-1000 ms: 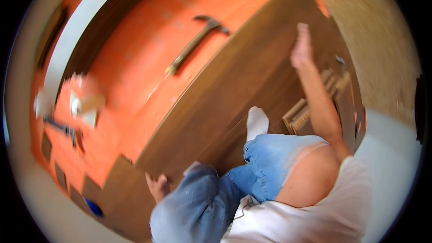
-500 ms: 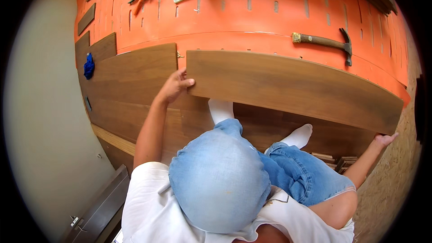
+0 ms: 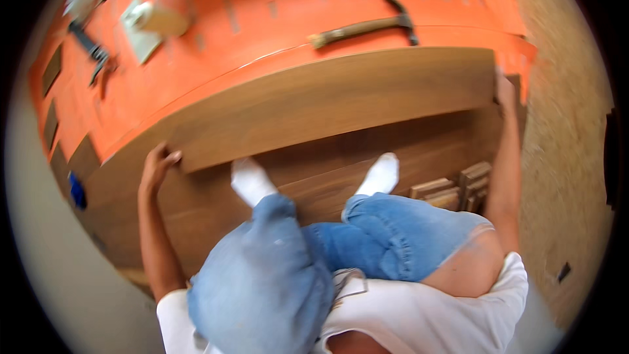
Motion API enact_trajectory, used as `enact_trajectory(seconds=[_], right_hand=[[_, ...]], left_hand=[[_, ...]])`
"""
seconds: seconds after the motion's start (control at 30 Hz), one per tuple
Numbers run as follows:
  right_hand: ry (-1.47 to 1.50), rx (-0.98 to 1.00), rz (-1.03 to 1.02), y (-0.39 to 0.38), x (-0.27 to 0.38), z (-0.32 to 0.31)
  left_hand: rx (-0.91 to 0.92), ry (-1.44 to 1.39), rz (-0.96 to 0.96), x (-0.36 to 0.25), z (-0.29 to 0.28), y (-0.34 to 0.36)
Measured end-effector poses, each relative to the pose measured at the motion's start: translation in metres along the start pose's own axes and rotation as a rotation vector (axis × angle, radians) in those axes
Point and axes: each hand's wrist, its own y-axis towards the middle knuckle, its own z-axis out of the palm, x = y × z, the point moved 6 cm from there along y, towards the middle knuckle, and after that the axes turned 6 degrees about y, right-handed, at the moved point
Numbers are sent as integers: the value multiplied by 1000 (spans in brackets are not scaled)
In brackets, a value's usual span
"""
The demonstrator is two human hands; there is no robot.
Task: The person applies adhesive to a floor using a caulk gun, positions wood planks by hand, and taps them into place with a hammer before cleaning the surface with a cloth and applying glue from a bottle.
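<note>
A long brown wooden floor plank (image 3: 341, 92) lies across the view in front of my knees, its far edge along the orange underlayment (image 3: 216, 78). My left hand (image 3: 158, 165) grips the plank's left end, with the thumb near its corner. At the other end my right hand (image 3: 504, 90) is closed around the short edge; its fingers are partly hidden and blurred. Just beyond the plank's far edge rests a claw hammer (image 3: 360, 29) with a wooden handle. Laid brown floorboards (image 3: 216, 210) extend under and around my feet.
At the upper left are a caulking gun (image 3: 92, 49), a pale bottle (image 3: 164, 19) and a light flat sheet (image 3: 139, 39). Short plank pieces (image 3: 452, 187) are stacked by my right knee. A blue crumpled item (image 3: 76, 190) sits near the left wall. Bare chipboard floor (image 3: 563, 124) borders the right.
The view has swung toward the right, so the tools appear farther left. The plank's right end now sits farther forward, up against the underlayment side, with both hands still at its ends.
</note>
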Motion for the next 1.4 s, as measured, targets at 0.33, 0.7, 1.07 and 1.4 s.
enact_trajectory(seconds=[0.33, 0.7, 1.07, 1.4], right_hand=[[-209, 117, -270, -11, 22, 60], [-367, 153, -277, 17, 30, 83], [-451, -1, -535, 125, 23, 110], [-192, 41, -358, 93, 2, 92]], left_hand=[[129, -142, -120, -11, 6, -17], [121, -79, -84, -26, -1, -2], [56, 228, 43, -35, -16, 25], [-80, 552, -54, -11, 3, 15]])
